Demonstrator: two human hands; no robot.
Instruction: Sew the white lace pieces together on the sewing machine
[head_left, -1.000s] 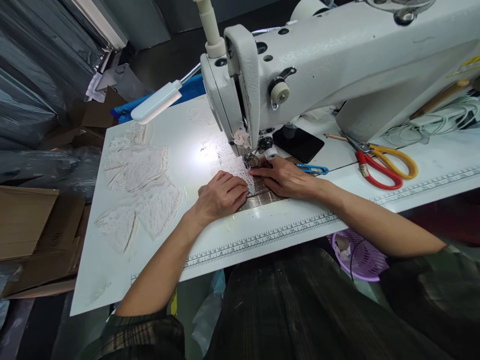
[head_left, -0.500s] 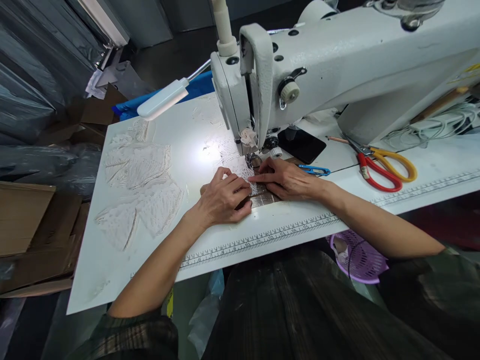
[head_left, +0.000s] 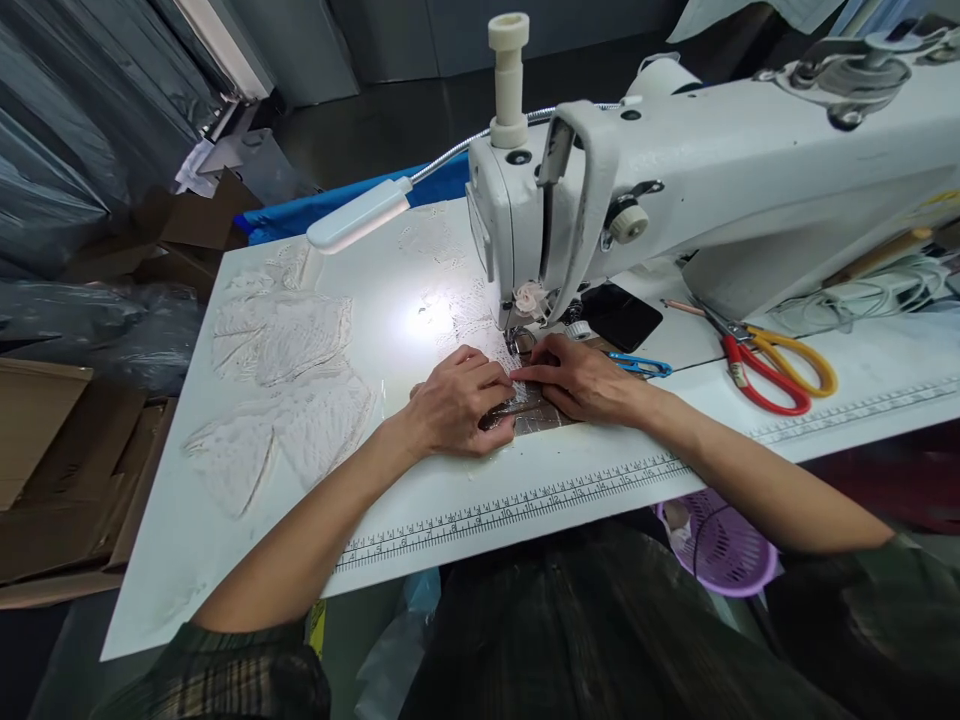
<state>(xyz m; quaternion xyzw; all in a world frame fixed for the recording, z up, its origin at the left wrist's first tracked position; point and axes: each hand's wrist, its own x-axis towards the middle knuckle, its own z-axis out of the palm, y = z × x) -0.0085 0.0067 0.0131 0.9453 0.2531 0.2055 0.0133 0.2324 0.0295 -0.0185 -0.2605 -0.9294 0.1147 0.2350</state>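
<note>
White lace fabric lies at the needle and presser foot of a white sewing machine. My left hand rests on the near side of the lace, its fingers curled closed on the edge. From the right, my right hand reaches in near the presser foot. Its index finger stretches out to touch the lace, with the thumb spread apart below it. Beneath both hands is a brownish plate on the tabletop. My palms hide part of the lace.
Cut lace pieces lie on the white table at left. Right of my hands are blue thread snips, a black phone, and red-and-yellow scissors. A lamp hangs over the table; a purple basket stands below its edge.
The view has shifted, so the machine and table appear lower and further right. Both hands keep nearly the same place on the lace by the presser foot.
</note>
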